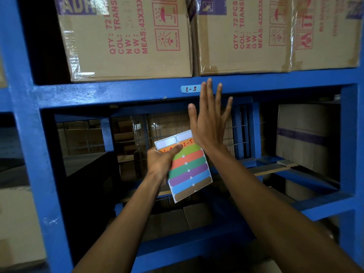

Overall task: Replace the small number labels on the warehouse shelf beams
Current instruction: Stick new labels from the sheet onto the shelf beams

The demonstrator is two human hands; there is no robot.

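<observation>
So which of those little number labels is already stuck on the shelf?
The pale blue label reading 1-3, on the blue beam beside the right hand. The others remain on the sheet held by the left hand.

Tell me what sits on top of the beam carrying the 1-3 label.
Two taped cardboard boxes rest on the blue beam. Their contents are hidden.

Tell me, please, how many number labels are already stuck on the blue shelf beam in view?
1. A light blue label reading 1-3 sits on the upper beam, just left of the right hand fingertips. That hand may hide another.
</observation>
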